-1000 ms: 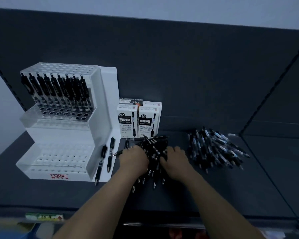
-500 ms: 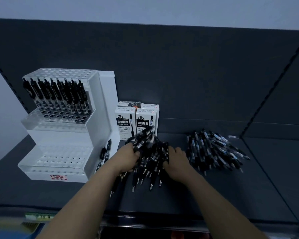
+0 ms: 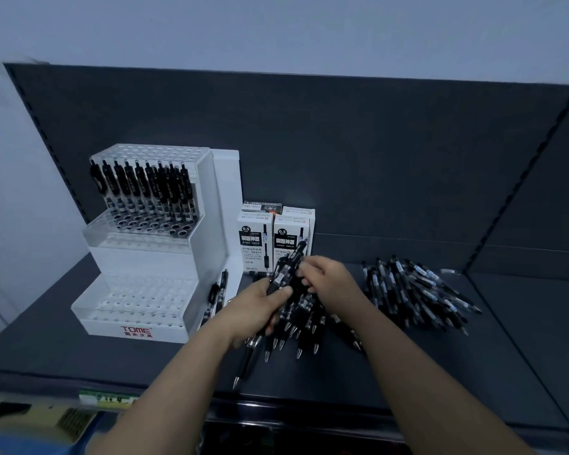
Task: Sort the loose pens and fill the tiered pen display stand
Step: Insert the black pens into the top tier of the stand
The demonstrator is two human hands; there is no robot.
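Note:
A white tiered pen display stand (image 3: 151,264) stands at the left of the dark shelf. Its middle tier holds a row of black pens (image 3: 142,188); the lower tier's holes are bare. My left hand (image 3: 260,307) is shut on a bundle of black pens (image 3: 286,274), lifted and tilted toward the boxes. My right hand (image 3: 329,284) grips the same bundle from the right. Beneath my hands lies a heap of black pens (image 3: 296,330), tips toward me. A second heap of pens (image 3: 418,293) lies to the right.
Several white pen boxes (image 3: 273,241) stand upright behind my hands, next to the stand. Two pens (image 3: 220,289) lean against the stand's right side. One pen (image 3: 243,369) lies near the shelf's front edge (image 3: 293,402). A dark back panel rises behind.
My hands went from pressing flat on the middle heap to gathering a bundle of pens and lifting it off the shelf. My view has tilted down a little.

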